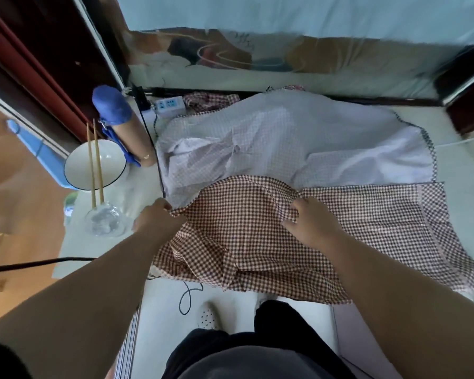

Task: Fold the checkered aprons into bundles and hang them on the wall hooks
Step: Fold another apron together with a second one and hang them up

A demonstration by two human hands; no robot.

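Note:
A red-and-white checkered apron (353,228) lies spread on the white table, its near half folded over so the checked side faces up; the pale underside (285,138) shows on the far half. My left hand (159,217) pinches the folded edge at the apron's left side. My right hand (309,217) grips a bunch of the checkered cloth near the middle of the fold. A second checkered apron (208,101) lies crumpled at the table's far edge by the wall.
On the left stand a white bowl (110,162) with chopsticks (95,165) across it, a clear glass vessel (104,220), a tan tube with a blue cap (121,119) and a power strip (170,105). A black cable (39,262) runs along the table's left edge.

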